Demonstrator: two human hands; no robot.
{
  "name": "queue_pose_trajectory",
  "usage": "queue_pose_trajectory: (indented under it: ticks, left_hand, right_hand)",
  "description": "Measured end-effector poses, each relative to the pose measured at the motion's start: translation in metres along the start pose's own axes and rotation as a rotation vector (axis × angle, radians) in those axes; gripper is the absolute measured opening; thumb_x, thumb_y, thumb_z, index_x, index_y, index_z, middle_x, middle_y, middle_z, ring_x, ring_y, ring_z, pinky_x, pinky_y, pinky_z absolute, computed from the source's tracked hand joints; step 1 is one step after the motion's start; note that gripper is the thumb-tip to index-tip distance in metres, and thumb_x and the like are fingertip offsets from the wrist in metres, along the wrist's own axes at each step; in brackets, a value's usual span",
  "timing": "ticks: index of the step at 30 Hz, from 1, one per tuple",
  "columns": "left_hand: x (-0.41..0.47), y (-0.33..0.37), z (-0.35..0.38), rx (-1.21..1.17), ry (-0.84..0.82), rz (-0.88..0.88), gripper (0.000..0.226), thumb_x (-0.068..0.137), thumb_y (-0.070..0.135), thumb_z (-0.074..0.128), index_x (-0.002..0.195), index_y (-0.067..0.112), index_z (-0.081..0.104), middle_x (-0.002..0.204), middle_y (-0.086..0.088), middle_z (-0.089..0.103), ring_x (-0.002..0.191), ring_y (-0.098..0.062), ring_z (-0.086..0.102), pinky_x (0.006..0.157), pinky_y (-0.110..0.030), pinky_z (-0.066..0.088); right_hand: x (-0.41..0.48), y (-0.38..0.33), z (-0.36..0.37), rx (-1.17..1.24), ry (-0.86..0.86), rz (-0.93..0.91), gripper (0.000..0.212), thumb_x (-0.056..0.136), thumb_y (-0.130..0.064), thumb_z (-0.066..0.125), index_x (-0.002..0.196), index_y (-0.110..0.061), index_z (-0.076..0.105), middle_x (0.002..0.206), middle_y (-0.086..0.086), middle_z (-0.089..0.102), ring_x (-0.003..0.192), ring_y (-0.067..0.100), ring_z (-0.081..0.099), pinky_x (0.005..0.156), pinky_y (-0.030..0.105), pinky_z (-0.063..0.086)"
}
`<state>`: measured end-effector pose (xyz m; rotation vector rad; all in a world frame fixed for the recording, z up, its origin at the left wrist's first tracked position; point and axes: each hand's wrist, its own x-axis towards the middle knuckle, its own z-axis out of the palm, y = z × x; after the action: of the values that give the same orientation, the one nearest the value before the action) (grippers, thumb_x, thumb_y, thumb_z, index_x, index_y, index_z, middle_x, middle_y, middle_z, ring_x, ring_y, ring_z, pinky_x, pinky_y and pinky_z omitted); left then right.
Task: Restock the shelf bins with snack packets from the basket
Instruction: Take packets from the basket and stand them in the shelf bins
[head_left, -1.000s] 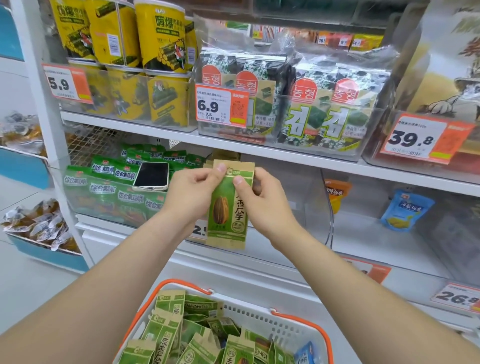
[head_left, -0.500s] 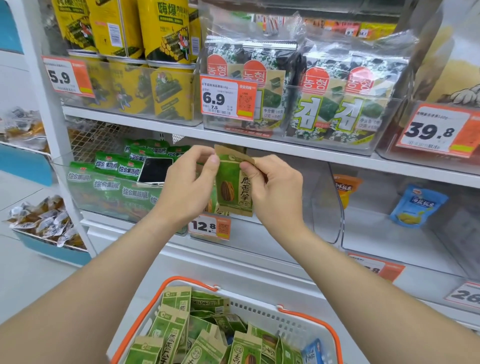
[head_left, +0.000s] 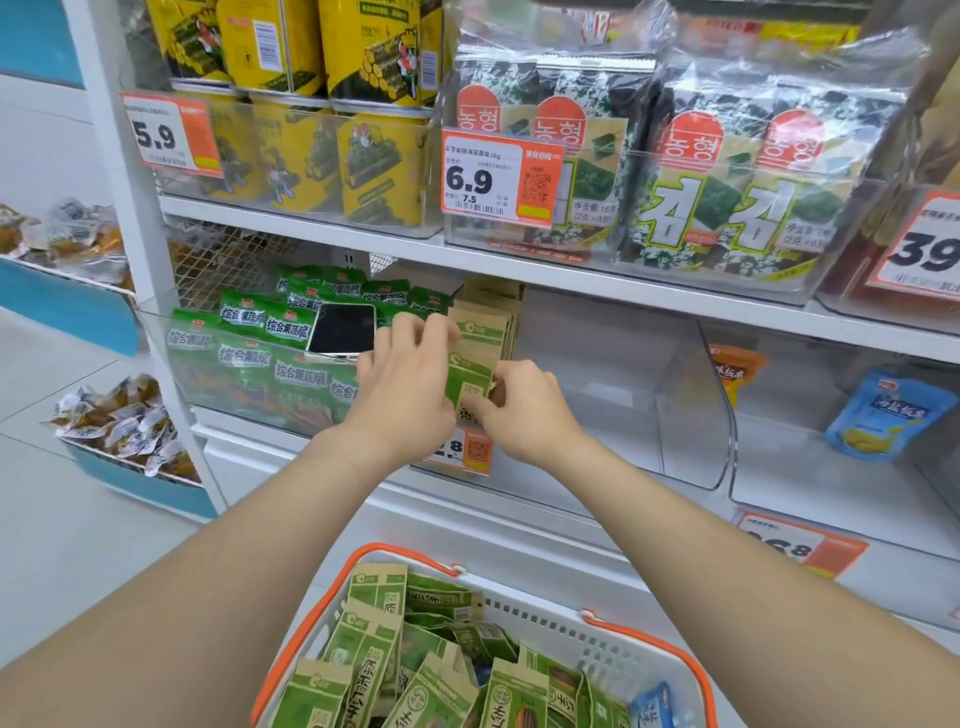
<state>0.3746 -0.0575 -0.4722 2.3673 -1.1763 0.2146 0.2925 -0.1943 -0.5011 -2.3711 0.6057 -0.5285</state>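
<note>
5.9 on left price tag (head_left: 166, 135) far up-left of fingers (head_left: 415, 332); 6.9 & 7.5 on mid price tag (head_left: 501, 179) just above them; 综合果蔬脆 on green packs (head_left: 244, 356) to their left; 김 on seaweed bags (head_left: 675, 218) up-right.

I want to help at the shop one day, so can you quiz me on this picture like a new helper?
1. True or false: the phone lies on top of the green packets.
2. Who holds the seed packet? A: the left hand only. B: the right hand only. C: both hands.
3. Fill in: the price tag in front of the seaweed packs reads ___.

Key: 1 true; 2 C; 3 6.9.
</note>
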Motion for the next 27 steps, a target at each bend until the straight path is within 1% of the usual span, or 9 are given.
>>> queue_pose_trajectory:
  ticks: [4,6,9,11,14,17,22,24,27]
  left_hand:
    - [0.002,0.0,0.005,0.064,0.003,0.028,0.071,0.076,0.005,0.064,0.14,0.023,0.038,0.133,-0.007,0.027,0.118,-0.033,0.036,0.099,-0.05,0.038]
    - [0.002,0.001,0.007,0.086,0.01,0.045,0.074,0.075,0.003,0.063,0.14,0.024,0.037,0.132,-0.007,0.028,0.118,-0.033,0.036,0.096,-0.048,0.038]
    - [0.003,0.002,0.009,0.073,0.058,0.038,0.075,0.075,0.001,0.063,0.14,0.023,0.034,0.13,-0.007,0.03,0.115,-0.031,0.038,0.091,-0.044,0.036]
    - [0.003,0.001,0.009,0.065,0.079,0.034,0.08,0.075,0.001,0.065,0.144,0.023,0.031,0.131,-0.008,0.03,0.115,-0.031,0.039,0.089,-0.044,0.037]
    - [0.003,0.001,0.01,0.07,0.072,0.042,0.081,0.077,0.005,0.068,0.147,0.022,0.03,0.133,-0.008,0.029,0.117,-0.031,0.038,0.092,-0.048,0.039]
    - [0.004,-0.001,0.011,0.049,0.084,0.045,0.075,0.078,0.005,0.071,0.142,0.02,0.035,0.131,-0.008,0.029,0.116,-0.031,0.039,0.094,-0.05,0.042]
    - [0.005,-0.002,0.011,0.047,0.196,0.06,0.061,0.076,0.003,0.072,0.127,0.018,0.042,0.124,-0.009,0.035,0.105,-0.032,0.043,0.086,-0.045,0.042]
    - [0.005,-0.002,0.009,0.067,0.265,0.089,0.052,0.076,0.007,0.074,0.118,0.017,0.045,0.118,-0.008,0.038,0.102,-0.031,0.042,0.085,-0.045,0.041]
    - [0.003,0.005,-0.001,0.023,0.263,0.176,0.033,0.08,0.015,0.072,0.103,0.021,0.049,0.103,0.002,0.049,0.095,-0.026,0.048,0.078,-0.044,0.045]
  right_hand:
    - [0.006,-0.002,-0.002,-0.021,-0.038,0.038,0.03,0.09,-0.03,0.077,0.065,-0.028,0.061,0.066,-0.008,0.063,0.091,0.03,0.061,0.071,0.031,0.047]
    - [0.008,-0.005,-0.004,-0.058,0.004,0.049,0.035,0.09,-0.027,0.078,0.062,-0.024,0.058,0.068,-0.002,0.061,0.091,0.029,0.055,0.068,0.03,0.042]
    - [0.01,-0.007,-0.002,-0.046,0.079,0.037,0.027,0.092,-0.021,0.075,0.067,-0.022,0.063,0.074,0.003,0.065,0.083,0.025,0.058,0.066,0.027,0.042]
    - [0.012,-0.007,0.001,-0.027,0.077,0.042,0.018,0.091,-0.022,0.074,0.074,-0.02,0.069,0.076,0.001,0.068,0.088,0.027,0.061,0.069,0.029,0.046]
    - [0.011,-0.005,0.001,-0.036,0.031,0.081,0.032,0.087,-0.031,0.079,0.062,-0.022,0.06,0.066,-0.004,0.06,0.095,0.028,0.056,0.062,0.029,0.039]
    - [0.008,-0.002,-0.001,-0.066,0.029,0.134,0.041,0.08,-0.043,0.083,0.057,-0.022,0.056,0.059,-0.005,0.058,0.081,0.02,0.06,0.051,0.026,0.036]
    - [-0.001,-0.004,-0.01,-0.117,0.104,0.155,0.039,0.075,-0.056,0.081,0.074,-0.019,0.068,0.071,-0.003,0.066,0.08,0.018,0.063,0.061,0.035,0.054]
    - [-0.013,-0.009,-0.016,-0.178,0.211,0.065,0.029,0.081,-0.048,0.074,0.087,-0.023,0.062,0.084,-0.005,0.063,0.083,0.02,0.06,0.067,0.037,0.055]
    - [-0.036,-0.015,-0.023,-0.281,0.274,-0.293,0.011,0.083,-0.034,0.063,0.084,-0.025,0.059,0.079,-0.007,0.062,0.076,0.021,0.06,0.064,0.037,0.053]
